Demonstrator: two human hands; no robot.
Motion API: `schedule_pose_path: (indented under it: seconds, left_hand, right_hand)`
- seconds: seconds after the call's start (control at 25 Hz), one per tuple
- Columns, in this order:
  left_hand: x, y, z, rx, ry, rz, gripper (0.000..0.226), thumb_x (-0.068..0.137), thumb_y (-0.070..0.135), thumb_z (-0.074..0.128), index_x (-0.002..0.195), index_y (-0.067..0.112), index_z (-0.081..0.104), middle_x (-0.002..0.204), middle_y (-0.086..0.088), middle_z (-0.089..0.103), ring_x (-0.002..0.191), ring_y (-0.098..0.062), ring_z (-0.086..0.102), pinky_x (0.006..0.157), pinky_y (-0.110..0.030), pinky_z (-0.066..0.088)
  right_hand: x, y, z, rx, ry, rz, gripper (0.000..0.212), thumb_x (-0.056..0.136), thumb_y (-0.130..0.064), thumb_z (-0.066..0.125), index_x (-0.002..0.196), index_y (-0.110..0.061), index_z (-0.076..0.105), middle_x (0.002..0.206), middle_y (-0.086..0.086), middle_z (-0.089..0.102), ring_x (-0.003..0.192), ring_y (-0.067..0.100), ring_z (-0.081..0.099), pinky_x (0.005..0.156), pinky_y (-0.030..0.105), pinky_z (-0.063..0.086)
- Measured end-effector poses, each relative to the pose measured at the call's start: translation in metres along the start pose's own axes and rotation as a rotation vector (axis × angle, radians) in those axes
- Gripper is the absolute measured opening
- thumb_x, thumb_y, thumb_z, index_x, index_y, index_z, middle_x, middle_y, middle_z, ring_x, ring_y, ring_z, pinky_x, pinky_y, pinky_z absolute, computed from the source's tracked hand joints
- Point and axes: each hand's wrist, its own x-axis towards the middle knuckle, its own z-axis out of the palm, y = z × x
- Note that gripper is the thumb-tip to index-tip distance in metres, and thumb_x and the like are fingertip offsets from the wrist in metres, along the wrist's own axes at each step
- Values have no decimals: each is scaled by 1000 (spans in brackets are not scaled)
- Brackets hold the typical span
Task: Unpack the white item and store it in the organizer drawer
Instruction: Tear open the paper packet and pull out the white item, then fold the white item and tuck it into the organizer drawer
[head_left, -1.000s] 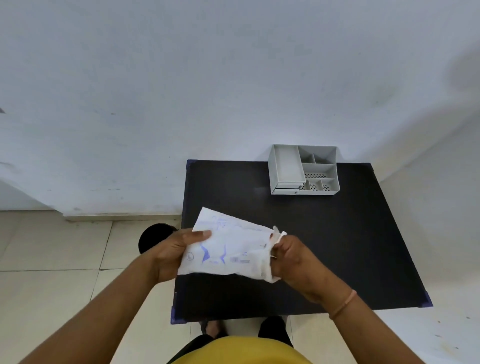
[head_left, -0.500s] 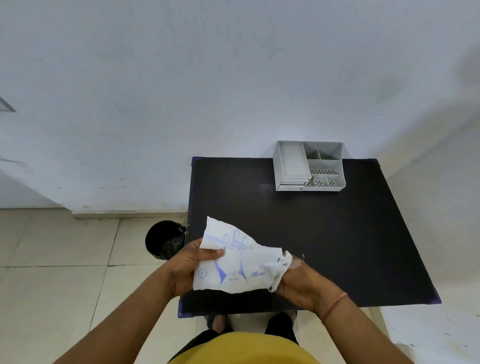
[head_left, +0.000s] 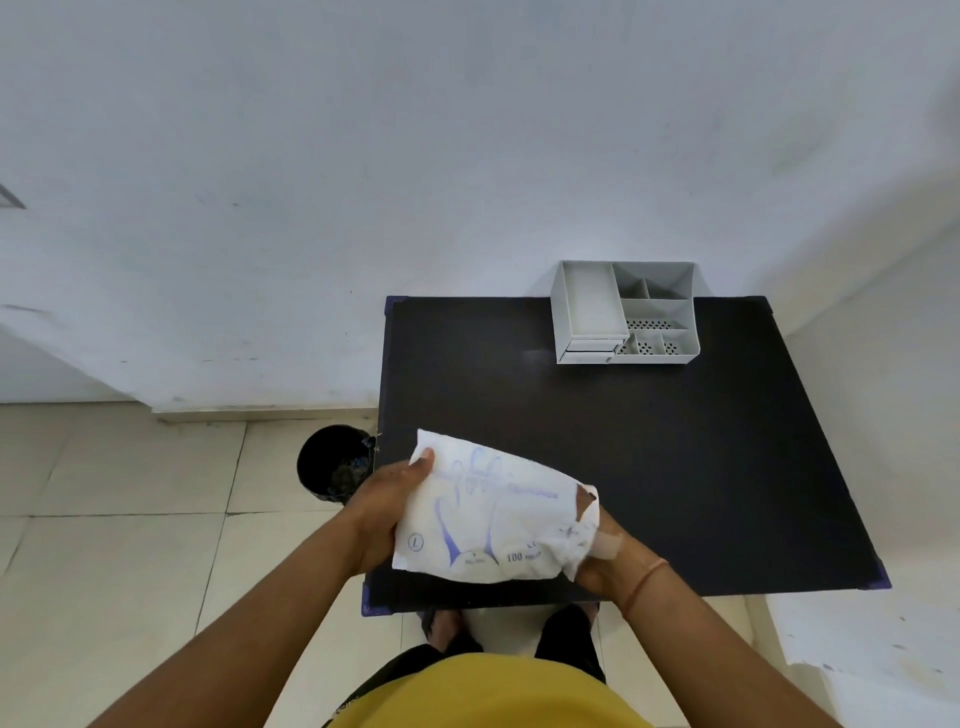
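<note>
Currently seeing both hands on the white packet (head_left: 488, 519), held above the bench's (head_left: 649, 441) near-left corner. Left hand (head_left: 382, 512) is clamped on the packet's left end, thumb on top near the far-left corner. Right hand (head_left: 605, 564) is closed on the right end, mostly hidden under the wrapper; that end is crumpled and has a small tear. Blue print faces up, "100" legible near the lower edge. Packet contents not visible from here. Grey organizer (head_left: 626, 314) sits at the bench's far edge, right of centre, well apart from the packet; its two small drawers (head_left: 587, 351) at the front-left look pushed in. Black bin (head_left: 335, 462) stands on the floor just beside the bench's left edge.
</note>
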Motion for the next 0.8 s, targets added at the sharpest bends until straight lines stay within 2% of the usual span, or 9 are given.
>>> schedule_pose_path:
  seconds: [0.08, 0.16, 0.28, 0.4, 0.48, 0.56, 0.64, 0.72, 0.8]
  left_hand:
    - [11, -4, -5, 89, 208, 91, 39, 107, 48, 55, 103, 14, 72, 98, -14, 80, 83, -33, 77, 70, -37, 60]
    - [27, -14, -18, 155, 368, 165, 36, 107, 49, 53, 98, 17, 67, 101, -14, 73, 82, -28, 70, 78, -38, 55]
    - [52, -36, -33, 328, 469, 183, 44, 109, 48, 48, 113, 8, 68, 107, -19, 71, 77, -21, 63, 75, -36, 50]
    - [75, -55, -35, 385, 490, 138, 45, 110, 46, 47, 115, 6, 68, 108, -20, 69, 74, -22, 59, 78, -38, 46]
    - [90, -65, -30, 388, 459, 71, 46, 110, 48, 47, 118, 7, 67, 117, -24, 71, 82, -29, 62, 81, -41, 48]
    - [103, -73, -24, 410, 444, 22, 53, 109, 50, 48, 132, 5, 65, 129, -26, 70, 98, -39, 66, 85, -43, 50]
    - [108, -74, -17, 537, 503, 28, 57, 105, 48, 57, 146, 7, 56, 141, -25, 65, 118, -46, 64, 95, -49, 53]
    - [105, -68, -6, 711, 583, 153, 67, 100, 44, 67, 153, 9, 48, 151, -25, 57, 135, -47, 55, 108, -59, 50]
    - [93, -56, 17, 686, 524, 330, 62, 100, 42, 69, 152, 12, 53, 153, -18, 57, 141, -40, 54, 112, -56, 49]
  right_hand:
    - [1, -5, -7, -241, 39, -95, 34, 103, 4, 51, 97, -13, 79, 94, 18, 77, 85, 30, 76, 72, 42, 64]
    - [-5, -12, -23, -279, 140, -140, 19, 98, -2, 67, 111, -13, 76, 108, 15, 80, 100, 34, 77, 81, 49, 66]
    - [-11, -16, -52, -180, 255, -135, 26, 96, -11, 73, 122, -11, 70, 119, 14, 77, 103, 31, 76, 72, 43, 68]
    - [-18, -21, -65, -167, 340, -128, 21, 98, -10, 70, 119, -11, 71, 117, 14, 76, 96, 26, 76, 64, 37, 67]
    - [-21, -23, -70, -153, 352, -144, 19, 99, -10, 69, 118, -11, 71, 120, 15, 76, 95, 25, 75, 65, 37, 67]
    - [-23, -25, -74, -99, 353, -160, 18, 100, -11, 68, 118, -13, 72, 122, 16, 76, 100, 28, 76, 69, 40, 67]
    - [-26, -26, -74, 2, 314, -171, 21, 101, -12, 66, 120, -13, 73, 123, 16, 77, 110, 34, 75, 75, 44, 68]
    - [-28, -28, -69, 142, 218, -191, 28, 101, -13, 65, 128, -13, 71, 127, 16, 76, 115, 37, 74, 78, 47, 67]
    - [-31, -29, -61, 357, 102, -209, 36, 98, -15, 65, 134, -12, 67, 131, 17, 74, 114, 36, 74, 78, 48, 67]
